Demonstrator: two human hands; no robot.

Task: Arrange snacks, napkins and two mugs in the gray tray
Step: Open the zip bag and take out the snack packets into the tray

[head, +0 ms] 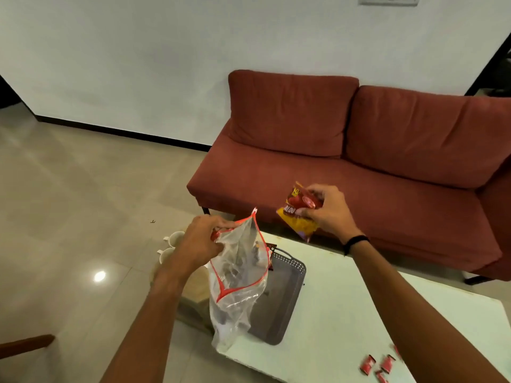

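Your right hand (326, 210) pinches the red-and-yellow foil snack packet (300, 214); your left hand (203, 239) grips the clear zip bag (237, 283). Lay the packet flat in the gray perforated plastic tray (290, 275).

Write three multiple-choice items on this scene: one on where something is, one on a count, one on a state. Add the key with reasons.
1. Where is the gray tray?
A. On the white table
B. On the sofa
C. On the floor

2. How many white mugs stand left of the table?
A. One
B. Two
C. Four

3. What does the right hand hold?
A. Nothing
B. A mug
C. A red and yellow snack packet

Key: 1 A, the tray lies on the tabletop; 2 B, two rims show past the left hand; 3 C, its fingers curl round the packet, above the table's far edge.
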